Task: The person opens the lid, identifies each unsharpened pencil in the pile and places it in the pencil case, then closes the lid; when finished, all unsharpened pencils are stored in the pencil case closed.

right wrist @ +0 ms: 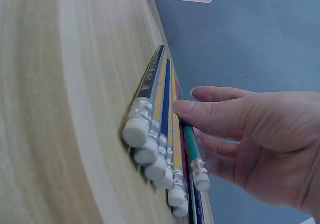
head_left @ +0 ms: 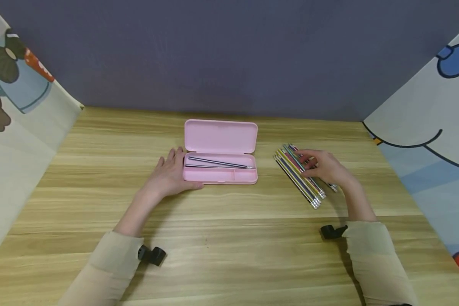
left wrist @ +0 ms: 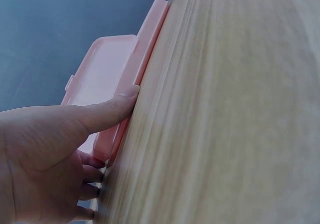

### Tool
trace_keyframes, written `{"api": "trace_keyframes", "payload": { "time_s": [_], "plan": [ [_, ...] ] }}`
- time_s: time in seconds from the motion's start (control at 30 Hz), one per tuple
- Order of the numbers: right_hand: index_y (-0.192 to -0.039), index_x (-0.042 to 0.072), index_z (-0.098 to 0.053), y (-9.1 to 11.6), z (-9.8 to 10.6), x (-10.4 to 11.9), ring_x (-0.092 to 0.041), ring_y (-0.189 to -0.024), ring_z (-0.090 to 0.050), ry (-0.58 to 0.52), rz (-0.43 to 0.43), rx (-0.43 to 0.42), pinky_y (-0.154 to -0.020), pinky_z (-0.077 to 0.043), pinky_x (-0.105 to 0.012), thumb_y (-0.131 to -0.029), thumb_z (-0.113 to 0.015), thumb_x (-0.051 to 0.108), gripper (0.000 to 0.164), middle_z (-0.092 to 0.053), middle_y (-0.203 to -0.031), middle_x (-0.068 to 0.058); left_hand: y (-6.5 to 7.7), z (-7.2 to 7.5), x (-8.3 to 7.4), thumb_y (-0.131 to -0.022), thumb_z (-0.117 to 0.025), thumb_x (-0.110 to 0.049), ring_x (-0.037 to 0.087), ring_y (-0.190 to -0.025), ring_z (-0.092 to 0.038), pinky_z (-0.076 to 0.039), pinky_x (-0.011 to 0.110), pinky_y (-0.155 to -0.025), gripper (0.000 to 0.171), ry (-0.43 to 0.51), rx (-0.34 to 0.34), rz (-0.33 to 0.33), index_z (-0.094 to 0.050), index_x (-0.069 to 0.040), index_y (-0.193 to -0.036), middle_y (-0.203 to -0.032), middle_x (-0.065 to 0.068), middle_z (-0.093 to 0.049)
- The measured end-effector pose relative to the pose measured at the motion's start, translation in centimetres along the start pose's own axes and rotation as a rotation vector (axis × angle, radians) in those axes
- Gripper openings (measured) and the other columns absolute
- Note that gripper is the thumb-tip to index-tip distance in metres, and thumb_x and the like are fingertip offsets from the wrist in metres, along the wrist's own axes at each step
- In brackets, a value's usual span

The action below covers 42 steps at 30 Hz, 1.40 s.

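A pink pencil case (head_left: 220,184) lies with its lid raised, and two dark pencils (head_left: 218,162) are in its long compartment. My left hand (head_left: 171,175) rests against the case's left end, its fingers extended along that side. In the left wrist view the left thumb (left wrist: 117,107) touches the front wall. To the right of the case, my right hand (head_left: 326,168) is over a group of pencils (head_left: 300,187) with white erasers. Its thumb and fingers pinch a green pencil (right wrist: 191,144), whose eraser end sits above its neighbours; the fingertips behind it are partly hidden.
The wooden table (head_left: 229,246) is bounded at the back by a dark grey panel (head_left: 229,55). Cartoon-printed panels stand at the left (head_left: 26,127) and right (head_left: 424,140). The case has a smaller front compartment with a divider.
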State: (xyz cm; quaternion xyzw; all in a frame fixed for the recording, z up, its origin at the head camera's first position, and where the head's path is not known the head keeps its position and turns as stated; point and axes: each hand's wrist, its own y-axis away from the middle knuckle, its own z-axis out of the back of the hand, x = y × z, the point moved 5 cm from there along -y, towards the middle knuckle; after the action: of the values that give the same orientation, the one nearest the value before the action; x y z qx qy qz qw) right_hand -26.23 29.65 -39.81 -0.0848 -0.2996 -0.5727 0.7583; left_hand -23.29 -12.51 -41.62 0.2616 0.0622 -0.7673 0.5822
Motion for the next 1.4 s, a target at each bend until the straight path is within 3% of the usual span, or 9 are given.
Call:
{"api": "trace_keyframes", "payload": {
  "time_s": [0.2,0.4,0.5,0.77,0.87,0.97,1.17,1.4],
  "plan": [
    [-0.154,0.006,-0.046,0.2,0.3,0.3,-0.033,-0.104,-0.069,0.018,-0.003,-0.016,-0.073,-0.057,-0.026,-0.092,-0.073,0.000,0.068,-0.065,-0.126,-0.024,0.0,0.1,0.0,-0.086,-0.074,-0.058,0.050,-0.159,-0.005,-0.005,0.068,-0.128,0.117,0.005,0.007,0.005,-0.011,0.003,-0.162,-0.170,0.031,-0.009],
    [-0.152,0.008,-0.050,0.5,1.0,0.6,-0.037,-0.107,-0.068,0.035,0.011,-0.089,-0.082,-0.057,-0.042,-0.095,-0.072,0.007,0.061,-0.067,-0.124,-0.023,0.0,0.1,0.0,-0.086,-0.075,-0.057,0.050,-0.159,-0.006,-0.006,0.068,-0.128,0.117,0.011,0.001,0.007,-0.011,0.005,-0.162,-0.170,0.031,-0.011],
    [-0.150,0.006,-0.052,0.6,1.5,1.0,-0.039,-0.106,-0.069,0.045,0.044,-0.159,-0.081,-0.058,-0.043,-0.096,-0.070,0.007,0.057,-0.067,-0.120,-0.023,0.0,0.1,-0.1,-0.086,-0.075,-0.057,0.050,-0.159,-0.006,-0.006,0.068,-0.128,0.118,0.009,0.003,0.006,-0.010,0.005,-0.162,-0.170,0.031,-0.010],
    [-0.144,0.008,-0.060,0.1,1.9,4.0,-0.036,-0.103,-0.071,0.008,0.099,-0.403,-0.076,-0.054,-0.020,-0.097,-0.069,0.006,0.048,-0.072,-0.112,-0.019,0.1,0.0,0.0,-0.086,-0.075,-0.057,0.050,-0.159,-0.006,-0.006,0.068,-0.128,0.117,0.007,-0.001,0.000,-0.011,0.004,-0.162,-0.170,0.031,-0.010],
    [-0.142,0.005,-0.061,-0.5,1.7,6.2,-0.034,-0.101,-0.071,-0.059,0.138,-0.440,-0.074,-0.052,-0.010,-0.095,-0.070,0.004,0.047,-0.072,-0.111,-0.020,0.1,0.1,0.0,-0.085,-0.076,-0.057,0.050,-0.159,-0.007,-0.006,0.068,-0.128,0.118,0.006,-0.006,0.001,-0.011,0.005,-0.162,-0.170,0.031,-0.012],
    [-0.139,0.004,-0.063,-1.5,1.2,8.4,-0.030,-0.101,-0.070,-0.148,0.175,-0.441,-0.074,-0.052,-0.006,-0.095,-0.071,0.003,0.045,-0.073,-0.112,-0.021,0.0,0.2,0.0,-0.085,-0.076,-0.056,0.050,-0.159,-0.007,-0.006,0.068,-0.128,0.118,0.005,-0.011,-0.001,-0.010,0.005,-0.162,-0.170,0.031,-0.012],
    [-0.130,0.006,-0.068,-3.8,-0.2,12.7,-0.026,-0.098,-0.072,-0.227,0.264,-0.442,-0.075,-0.057,-0.015,-0.094,-0.073,0.004,0.037,-0.075,-0.109,-0.017,0.0,0.3,0.0,-0.085,-0.076,-0.056,0.050,-0.159,-0.006,-0.006,0.068,-0.128,0.119,-0.006,-0.009,0.004,-0.009,0.005,-0.162,-0.170,0.031,-0.010],
    [-0.128,0.004,-0.069,-5.8,-2.4,16.3,-0.031,-0.097,-0.075,-0.235,0.377,-0.395,-0.082,-0.065,-0.040,-0.092,-0.074,0.000,0.037,-0.074,-0.105,-0.018,0.0,0.1,0.0,-0.085,-0.076,-0.057,0.050,-0.159,-0.006,-0.005,0.068,-0.128,0.119,-0.005,-0.002,0.003,-0.009,0.004,-0.163,-0.170,0.031,-0.009]
  ]
}}
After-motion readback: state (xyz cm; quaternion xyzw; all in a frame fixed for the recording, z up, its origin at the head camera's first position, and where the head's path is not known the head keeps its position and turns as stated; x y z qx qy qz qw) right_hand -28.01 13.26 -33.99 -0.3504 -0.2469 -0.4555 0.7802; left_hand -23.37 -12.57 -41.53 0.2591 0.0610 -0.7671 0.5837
